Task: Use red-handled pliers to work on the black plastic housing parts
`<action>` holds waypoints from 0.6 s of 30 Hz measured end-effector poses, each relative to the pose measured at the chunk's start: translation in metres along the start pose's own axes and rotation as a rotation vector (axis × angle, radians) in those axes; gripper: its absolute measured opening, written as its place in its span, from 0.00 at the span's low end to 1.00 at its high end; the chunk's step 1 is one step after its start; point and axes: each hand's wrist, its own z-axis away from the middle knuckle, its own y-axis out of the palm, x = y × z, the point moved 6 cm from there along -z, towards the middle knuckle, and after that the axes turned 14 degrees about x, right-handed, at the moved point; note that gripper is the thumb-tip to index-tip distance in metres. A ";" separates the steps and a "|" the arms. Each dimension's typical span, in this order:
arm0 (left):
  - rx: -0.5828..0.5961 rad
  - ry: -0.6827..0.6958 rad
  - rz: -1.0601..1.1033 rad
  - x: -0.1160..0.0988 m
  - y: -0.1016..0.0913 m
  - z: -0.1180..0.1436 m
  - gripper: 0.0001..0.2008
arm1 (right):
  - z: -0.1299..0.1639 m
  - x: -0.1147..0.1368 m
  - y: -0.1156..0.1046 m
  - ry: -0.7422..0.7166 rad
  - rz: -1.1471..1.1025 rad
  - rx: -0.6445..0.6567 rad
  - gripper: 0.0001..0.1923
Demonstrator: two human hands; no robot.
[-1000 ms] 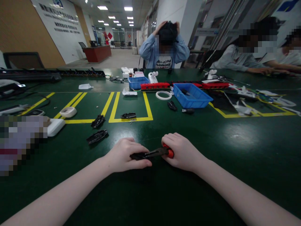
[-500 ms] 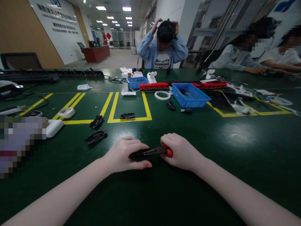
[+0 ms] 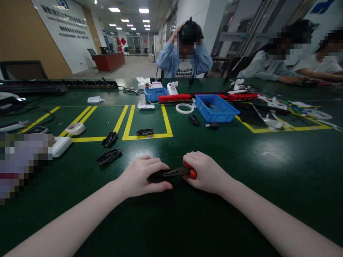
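The green table [image 3: 268,167] carries yellow tape lines marking bays, and across it a person in a blue jacket [image 3: 184,59], both hands raised to the head, wears a shirt whose print seems to read "NEW YORK YANKEES". Two blue bins [image 3: 216,110] sit mid-table, with three loose black plastic parts [image 3: 109,156] lying nearer. At the near edge the left hand [image 3: 142,176] is clenched on a small black part [image 3: 158,175] pressed to the table, while the right hand [image 3: 206,172] grasps the red handle of pliers [image 3: 179,172], their tip touching that part.
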 end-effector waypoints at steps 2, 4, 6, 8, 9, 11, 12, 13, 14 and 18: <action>0.003 -0.016 0.008 0.000 -0.001 0.000 0.18 | 0.000 -0.001 0.000 -0.001 0.000 0.001 0.10; 0.005 -0.024 0.016 0.000 -0.001 0.000 0.18 | 0.000 -0.001 0.000 -0.001 0.000 0.004 0.10; 0.007 -0.025 0.023 0.000 -0.001 0.000 0.18 | 0.000 -0.001 0.000 -0.001 0.000 0.005 0.09; 0.004 -0.024 0.029 0.000 0.000 0.000 0.18 | -0.001 0.000 0.000 -0.002 0.003 0.006 0.09; -0.002 -0.025 0.030 0.000 0.000 0.000 0.18 | -0.001 0.000 0.000 -0.002 0.004 0.005 0.09; -0.021 -0.017 0.022 0.000 -0.001 0.000 0.18 | -0.001 0.000 -0.001 -0.004 0.008 0.005 0.09; -0.031 -0.008 0.014 -0.001 -0.001 0.001 0.18 | -0.001 0.000 -0.001 -0.007 0.010 0.005 0.09; -0.041 0.000 0.007 -0.001 -0.001 0.001 0.18 | -0.001 0.000 -0.001 -0.010 0.013 0.006 0.09; -0.047 0.009 0.000 -0.002 -0.001 0.001 0.18 | -0.001 -0.001 -0.001 -0.013 0.015 0.007 0.09; -0.063 0.018 -0.014 -0.002 -0.001 0.001 0.17 | -0.001 -0.003 -0.002 -0.019 0.025 0.006 0.09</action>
